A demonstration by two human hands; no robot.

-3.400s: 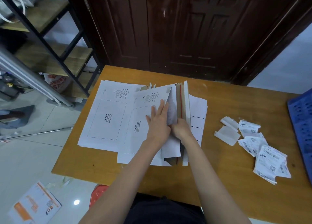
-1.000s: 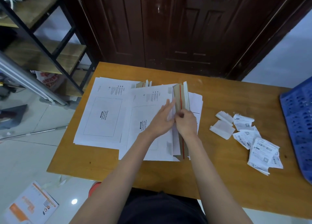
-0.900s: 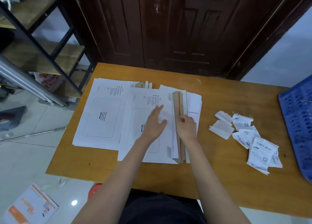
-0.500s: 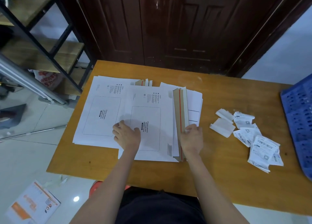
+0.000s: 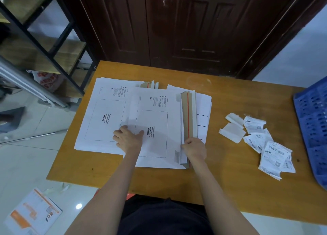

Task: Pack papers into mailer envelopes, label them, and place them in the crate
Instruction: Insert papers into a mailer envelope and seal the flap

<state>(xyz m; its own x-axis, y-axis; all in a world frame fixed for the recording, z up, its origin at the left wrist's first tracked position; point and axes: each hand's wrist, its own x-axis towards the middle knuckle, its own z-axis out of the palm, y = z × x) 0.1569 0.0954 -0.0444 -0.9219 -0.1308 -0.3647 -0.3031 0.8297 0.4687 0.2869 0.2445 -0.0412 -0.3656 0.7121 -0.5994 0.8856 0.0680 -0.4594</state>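
I saw the wooden table [image 5: 230, 190] under both hands. The blue crate [image 5: 313, 125] stood far right of my right hand [image 5: 194, 150], which pinched the envelope flap [image 5: 188, 118]. My left hand [image 5: 128, 139] pressed on the white envelope [image 5: 159, 107], fingers loosely bent. The labels [image 5: 261, 141] lay between right hand and crate.

The blue crate [image 5: 314, 128] is cut off by the right edge, only its perforated left side showing. Loose papers [image 5: 203, 111] lie mostly hidden under the front mailer envelope [image 5: 155, 128] and its raised flap [image 5: 188, 116]. The right hand [image 5: 194, 149] covers the flap's near end, its fingertips out of sight. Print on the crumpled labels [image 5: 270, 146] is too small to read. A leaflet [image 5: 30, 215] on the floor is blurred.
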